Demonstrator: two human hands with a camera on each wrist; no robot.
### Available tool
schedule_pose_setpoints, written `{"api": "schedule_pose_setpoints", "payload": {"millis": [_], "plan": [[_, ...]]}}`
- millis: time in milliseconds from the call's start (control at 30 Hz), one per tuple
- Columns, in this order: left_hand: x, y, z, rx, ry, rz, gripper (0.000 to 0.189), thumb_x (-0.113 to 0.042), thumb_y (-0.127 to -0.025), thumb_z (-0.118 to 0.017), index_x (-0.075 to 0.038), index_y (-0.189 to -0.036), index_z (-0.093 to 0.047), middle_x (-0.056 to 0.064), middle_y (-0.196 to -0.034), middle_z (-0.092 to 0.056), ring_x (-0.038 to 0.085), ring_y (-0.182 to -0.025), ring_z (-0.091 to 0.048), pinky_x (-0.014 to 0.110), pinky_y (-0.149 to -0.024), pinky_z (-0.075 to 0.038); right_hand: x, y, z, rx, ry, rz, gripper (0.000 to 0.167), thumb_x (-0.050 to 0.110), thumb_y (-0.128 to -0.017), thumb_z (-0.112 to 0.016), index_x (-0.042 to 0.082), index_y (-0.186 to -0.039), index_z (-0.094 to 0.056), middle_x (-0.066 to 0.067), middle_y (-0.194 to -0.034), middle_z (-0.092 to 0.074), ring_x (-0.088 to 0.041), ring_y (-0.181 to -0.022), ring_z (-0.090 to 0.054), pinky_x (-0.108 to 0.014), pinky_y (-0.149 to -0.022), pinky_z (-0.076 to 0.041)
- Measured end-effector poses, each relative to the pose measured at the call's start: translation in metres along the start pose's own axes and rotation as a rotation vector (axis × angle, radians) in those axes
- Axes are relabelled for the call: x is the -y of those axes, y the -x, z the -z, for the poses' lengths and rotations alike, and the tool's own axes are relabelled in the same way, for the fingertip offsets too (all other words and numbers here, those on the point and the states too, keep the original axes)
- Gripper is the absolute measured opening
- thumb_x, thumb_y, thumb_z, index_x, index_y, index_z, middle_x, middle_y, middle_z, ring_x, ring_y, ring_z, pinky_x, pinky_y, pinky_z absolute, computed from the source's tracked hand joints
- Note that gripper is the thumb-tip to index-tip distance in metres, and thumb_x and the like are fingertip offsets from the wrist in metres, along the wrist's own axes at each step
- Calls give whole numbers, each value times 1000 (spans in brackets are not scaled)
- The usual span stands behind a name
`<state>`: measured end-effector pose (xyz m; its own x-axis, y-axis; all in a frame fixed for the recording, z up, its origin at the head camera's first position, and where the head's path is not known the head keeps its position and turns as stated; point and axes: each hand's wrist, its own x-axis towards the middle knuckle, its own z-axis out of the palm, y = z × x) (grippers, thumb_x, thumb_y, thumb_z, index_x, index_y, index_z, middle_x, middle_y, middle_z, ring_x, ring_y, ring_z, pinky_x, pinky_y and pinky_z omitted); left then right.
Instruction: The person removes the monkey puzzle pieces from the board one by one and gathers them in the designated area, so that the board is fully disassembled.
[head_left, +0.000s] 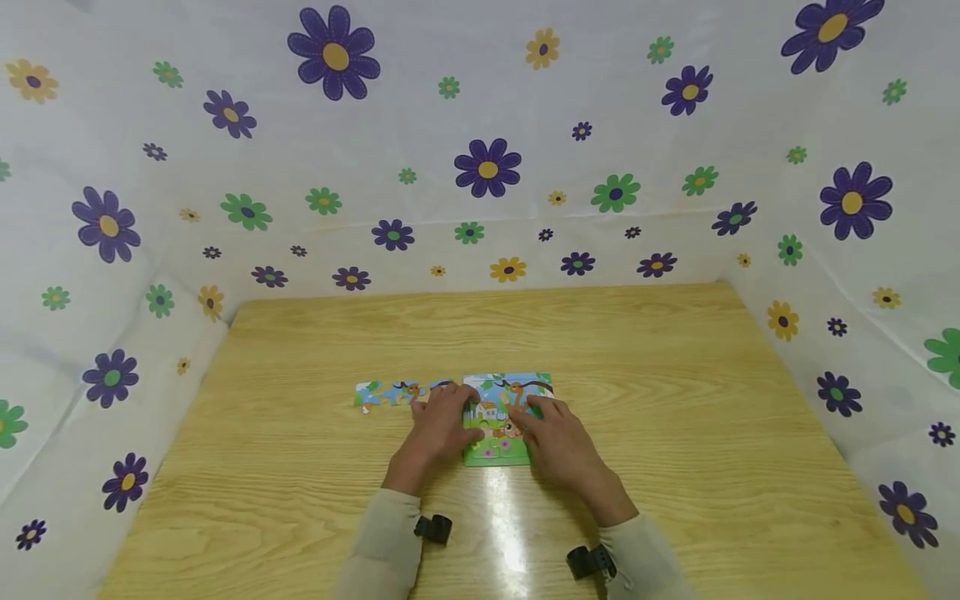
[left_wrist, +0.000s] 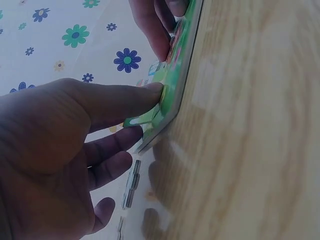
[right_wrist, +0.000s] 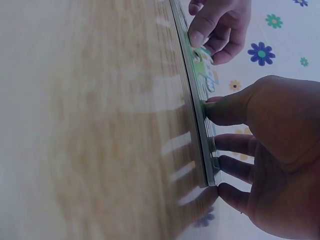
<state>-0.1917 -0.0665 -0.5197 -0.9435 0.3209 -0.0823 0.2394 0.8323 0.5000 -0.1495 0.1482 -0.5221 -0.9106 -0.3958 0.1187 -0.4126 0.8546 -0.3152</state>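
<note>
A jigsaw puzzle board (head_left: 498,457) with a picture of a house, a tree branch and animals lies on the table. My left hand (head_left: 441,423) is at its left edge. Between that hand's thumb and fingers, a green-edged puzzle piece (left_wrist: 145,118) sits tilted up from the board in the left wrist view. My right hand (head_left: 562,442) rests along the board's right side, thumb and fingertips on its surface, fingers spread and fairly straight in the right wrist view. Loose puzzle pieces (head_left: 369,395) lie left of the board, partly hidden behind my left hand.
The wooden table (head_left: 712,400) is walled on three sides by a white cloth (head_left: 420,142) with printed flowers. A black strap mount (head_left: 433,529) sits on the left wrist, and a similar black mount (head_left: 590,562) on the right.
</note>
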Motion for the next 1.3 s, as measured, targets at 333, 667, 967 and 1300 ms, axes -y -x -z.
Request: {"api": "schedule_pose_setpoints", "payload": {"millis": [333, 667, 967, 1300], "plan": [[1, -1, 1, -26, 27, -22, 39, -23, -80, -75, -19, -117, -62, -8, -84, -57, 21, -98, -55, 50, -83, -27, 1, 0, 1, 1, -8, -6, 38, 19, -96, -59, 20, -134, -59, -16, -137, -52, -41, -124, -49, -53, -97, -45], [17, 9, 16, -49, -25, -17, 37, -28, -83, -71, -21, -118, -61, 0, -122, -56, 27, -113, -52, 54, -86, -29, 2, -1, -3, -27, 2, 22, 37, 17, -95, -60, 17, -132, -60, -17, -133, -53, -40, -122, -51, -51, -99, -44], [34, 17, 27, -100, -17, 25, 44, -27, -84, -70, -19, -126, -59, 1, -119, -57, 26, -115, -52, 55, -87, -27, 3, -2, -2, -28, -3, 21, 37, 16, -96, -59, 16, -132, -60, -17, -133, -53, -38, -122, -50, -50, -100, -43], [51, 32, 33, -109, -27, 54, 38, -18, -82, -67, -21, -120, -61, 2, -131, -54, 30, -116, -48, 59, -88, -25, 6, -1, -2, -72, 22, 43, 36, 13, -94, -62, 13, -129, -62, -19, -129, -55, -38, -118, -52, -49, -97, -46]]}}
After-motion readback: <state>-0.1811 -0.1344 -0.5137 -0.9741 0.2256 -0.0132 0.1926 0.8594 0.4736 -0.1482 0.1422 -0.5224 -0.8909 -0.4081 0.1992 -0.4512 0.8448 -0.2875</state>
